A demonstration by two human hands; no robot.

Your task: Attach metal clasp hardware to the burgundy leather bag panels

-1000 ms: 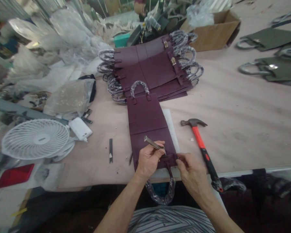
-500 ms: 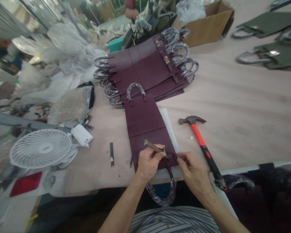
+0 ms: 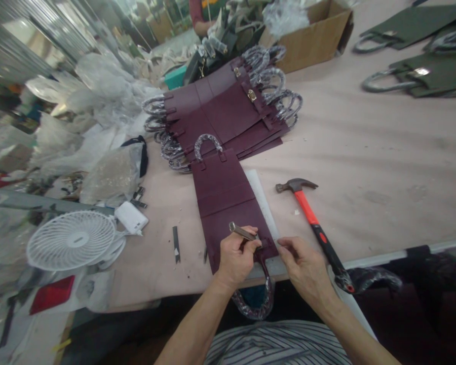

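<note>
A burgundy leather bag panel [image 3: 226, 187] lies lengthwise in front of me, one plastic-wrapped handle [image 3: 207, 144] at its far end and another handle [image 3: 253, 306] hanging over the table edge. My left hand [image 3: 235, 261] is closed round a short metal punch [image 3: 241, 231], held tilted with its lower end at the strap area near the panel's close end. At the panel's right edge, my right hand [image 3: 304, 263] has thumb and fingertips pinched together; what they hold, if anything, is hidden. A claw hammer [image 3: 307, 210] with a red and black handle rests to the right.
More burgundy panels [image 3: 220, 111] are stacked behind. Dark metal strips, including a flat one [image 3: 176, 244], lie left of the panel. A white fan [image 3: 74, 239] and a red piece [image 3: 52, 295] stand further left. Green panels [image 3: 437, 78] and a cardboard box [image 3: 311, 43] are at the back.
The view has shifted slightly. The punch now stands a little differently tilted in my left hand. My right fingertips remain at the panel's right edge.
</note>
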